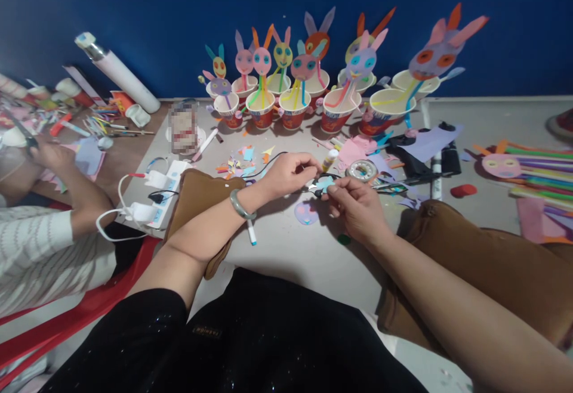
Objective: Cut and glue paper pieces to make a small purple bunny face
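Observation:
My right hand (358, 207) pinches a small light-blue piece of paper (326, 184) between thumb and fingers. Close by on the left, my left hand (289, 173) has its fingers curled together, and I cannot make out what is in them. Below the two hands a purple paper oval (306, 213) with pink spots lies on the table (286, 256). A small green paper disc (344, 239) rests nearer to me. Just beyond my fingers are a glue stick (330, 159) and a roll of tape (362, 170).
Paper cups (295, 113) with paper rabbit heads on straws line the back wall. Brown cushions (487, 274) lie under both forearms. A power strip (168, 193) and a white marker (252, 233) are at left, where a co-worker's hand (54, 157) shows. Paper scraps (358, 149) lie beyond my hands.

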Demonstrator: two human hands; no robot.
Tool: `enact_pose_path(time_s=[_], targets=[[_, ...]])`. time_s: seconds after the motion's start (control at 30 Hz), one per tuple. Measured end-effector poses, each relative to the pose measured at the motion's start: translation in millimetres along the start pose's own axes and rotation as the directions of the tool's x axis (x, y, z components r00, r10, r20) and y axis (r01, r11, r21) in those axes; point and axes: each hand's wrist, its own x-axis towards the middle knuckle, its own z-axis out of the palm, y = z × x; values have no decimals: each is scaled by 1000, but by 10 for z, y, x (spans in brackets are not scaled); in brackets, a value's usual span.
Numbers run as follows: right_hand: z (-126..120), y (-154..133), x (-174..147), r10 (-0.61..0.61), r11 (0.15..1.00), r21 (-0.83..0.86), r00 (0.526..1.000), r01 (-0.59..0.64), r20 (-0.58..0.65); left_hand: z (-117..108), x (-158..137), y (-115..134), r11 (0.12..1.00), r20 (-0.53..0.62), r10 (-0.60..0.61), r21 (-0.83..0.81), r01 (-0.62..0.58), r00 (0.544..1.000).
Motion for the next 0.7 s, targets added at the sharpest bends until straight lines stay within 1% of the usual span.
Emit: enact_pose_path(time_s=[0.03,0.1,0.23,0.33,0.47,0.53,0.63,0.7], targets=[[-4,10,-4,-5,1000,-20,1000,6,13,-4,19,-9,995,43,-48,-83,52,998],[-10,28,-13,-16,998,-53,999,18,40,-11,44,-16,979,130,-93,-166,114,987],[-6,30,-31,-41,993,-110,996,49,76,-33,55,-3,974,224,-60,-198,106,973],[10,5,-40,-58,990,-128,995,68,77,-55,50,10,964,260,-79,-227,141,962],[18,-20,-43,-57,989,-132,997,63,50,-91,46,12,940,275,-197,-220,261,941],[12,-22,-37,-58,990,-125,997,63,44,-113,47,5,931,277,-236,-211,298,932],[2,-26,-28,-48,989,-139,996,58,71,-144,48,-9,932,305,-243,-189,308,921],[1,-38,-28,-20,985,-171,995,36,96,-160,48,-18,940,330,-230,-168,297,916]])
